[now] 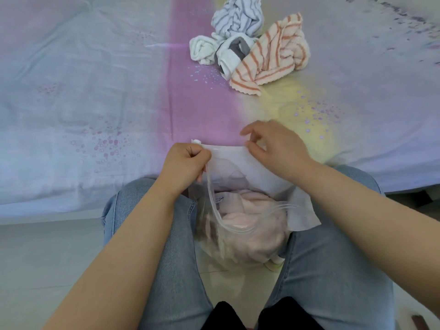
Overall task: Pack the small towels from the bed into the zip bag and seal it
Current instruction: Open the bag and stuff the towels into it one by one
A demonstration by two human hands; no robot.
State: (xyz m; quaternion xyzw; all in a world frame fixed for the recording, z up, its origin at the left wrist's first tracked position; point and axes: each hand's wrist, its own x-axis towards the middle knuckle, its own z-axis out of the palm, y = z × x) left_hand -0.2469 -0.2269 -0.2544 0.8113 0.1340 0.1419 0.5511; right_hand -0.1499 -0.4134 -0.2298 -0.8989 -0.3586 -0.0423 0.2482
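— Our knees in blue jeans [333,270] sit nearest, with the zip bag [240,236] hanging between them. Status of the bed [95,91]?

— We see three small towels heaped on it, well apart from the bag: orange-striped towel [273,58], grey-striped towel [238,17], white-and-grey towel [214,50].

— Bag contents?

— We note a pink towel [247,210] inside; the mouth is unsealed.

— Hands?

— Our left hand [185,165] grips the bag's rim with curled fingers; our right hand [273,146] pinches the far rim.

Towels [250,48] on bed [95,91], beyond bag [240,225]
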